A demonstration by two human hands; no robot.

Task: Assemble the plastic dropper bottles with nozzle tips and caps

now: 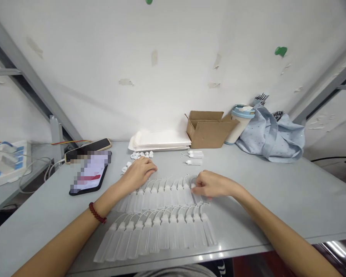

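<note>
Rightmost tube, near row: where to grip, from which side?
Probably just under the cap of that tube, from above and the right: its neighbour crowds the left, bare table lies right, and the narrower top leaves some gap.

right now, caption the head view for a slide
Left hand by white pieces, right hand at far row of translucent items

Your flat pale-grey worktop (276, 192) carries two rows of slim, white-corded translucent plastic sleeves (165, 235). Behind these you have small white pieces (142, 154), stacked flat white packets (161, 140), an open brown cardboard box (207, 135), a cream blue-lidded cup (238, 126) and a pale-blue fabric bag (269, 134), with two dark rectangular phones (88, 150) to your left.
</note>
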